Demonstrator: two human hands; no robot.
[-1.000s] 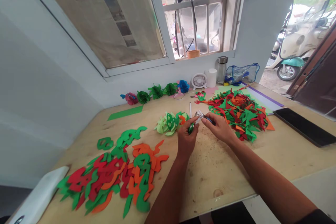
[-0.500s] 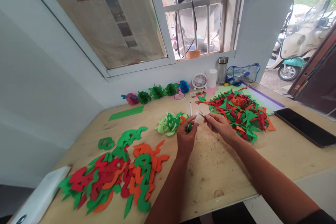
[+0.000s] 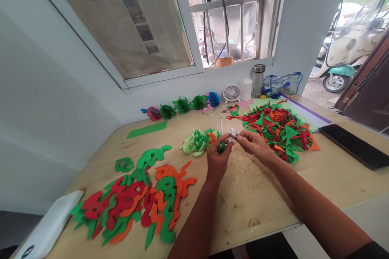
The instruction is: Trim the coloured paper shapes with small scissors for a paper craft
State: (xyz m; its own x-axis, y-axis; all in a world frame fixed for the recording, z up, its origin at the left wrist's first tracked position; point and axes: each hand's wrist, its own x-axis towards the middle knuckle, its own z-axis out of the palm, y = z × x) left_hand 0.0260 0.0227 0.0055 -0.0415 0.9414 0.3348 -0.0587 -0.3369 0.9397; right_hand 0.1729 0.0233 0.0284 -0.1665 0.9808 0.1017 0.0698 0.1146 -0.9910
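Near the middle of the table, my left hand [image 3: 217, 157] pinches a small white piece [image 3: 230, 139] of what looks like paper. My right hand [image 3: 254, 145] is closed on a small dark pointed tool [image 3: 234, 135], maybe scissors, whose tip meets the white piece. Just behind my left hand lies a pile of light green cut pieces [image 3: 193, 142]. A white pen [image 3: 221, 125] rests on the table beyond my fingers. Right of my right hand is a heap of red, green and orange scraps [image 3: 275, 129].
Red, green and orange curved cutouts [image 3: 127, 202] cover the table's left front. A black phone [image 3: 354, 145] lies at the right. Along the wall stand paper flowers [image 3: 182, 105], a small fan [image 3: 231, 93], a glass bottle [image 3: 258, 81] and a clear blue-edged pouch [image 3: 282, 84].
The tool in my right hand has moved onto the white piece, which was apart from it before. My left hand has shifted slightly right. The view has moved a little.
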